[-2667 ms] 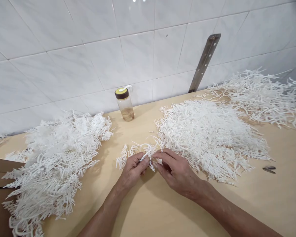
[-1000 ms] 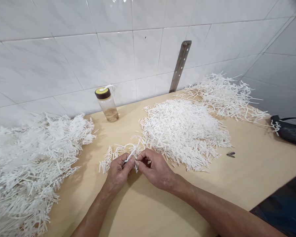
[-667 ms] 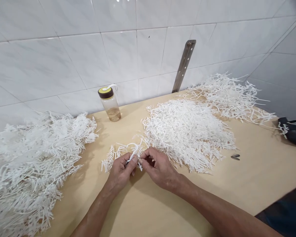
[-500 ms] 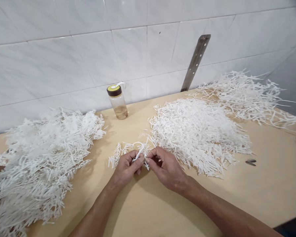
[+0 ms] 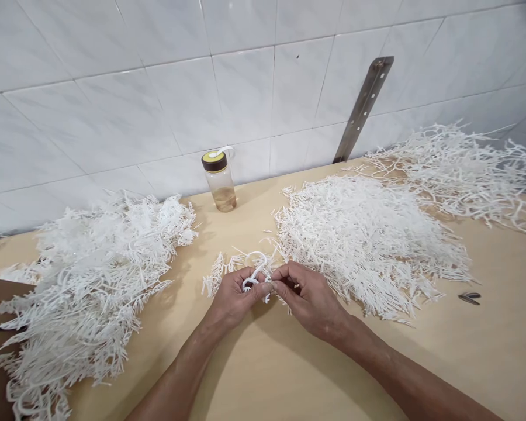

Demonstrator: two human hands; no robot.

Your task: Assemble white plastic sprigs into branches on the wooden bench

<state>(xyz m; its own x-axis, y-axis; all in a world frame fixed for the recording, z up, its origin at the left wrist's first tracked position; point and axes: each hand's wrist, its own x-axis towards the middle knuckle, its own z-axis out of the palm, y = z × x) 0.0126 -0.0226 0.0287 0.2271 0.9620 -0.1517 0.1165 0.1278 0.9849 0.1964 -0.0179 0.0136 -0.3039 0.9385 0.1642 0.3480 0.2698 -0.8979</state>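
My left hand (image 5: 239,297) is closed on a white branched plastic piece (image 5: 259,263), whose curved stem loops up over the fingers. The thumb and fingers of my right hand (image 5: 304,295) pinch the same piece at its right side, with the fingertips of both hands nearly touching. Just behind my left hand lies a small white sprig (image 5: 219,272) on the table. A large heap of small white pieces (image 5: 359,234) spreads to the right of my hands, and a tall pile of white branched pieces (image 5: 100,269) is on the left.
A clear bottle (image 5: 222,186) with brown liquid stands near the tiled wall. Thin white stems (image 5: 469,169) lie at the back right. A small dark metal tool (image 5: 470,298) is on the table (image 5: 298,374) at right. A metal bracket (image 5: 363,111) leans at the wall; a cardboard box (image 5: 4,289) is at left.
The whole view has shifted, so the things appear farther right. Both hands still hold the white piece close together, almost in the same pose.
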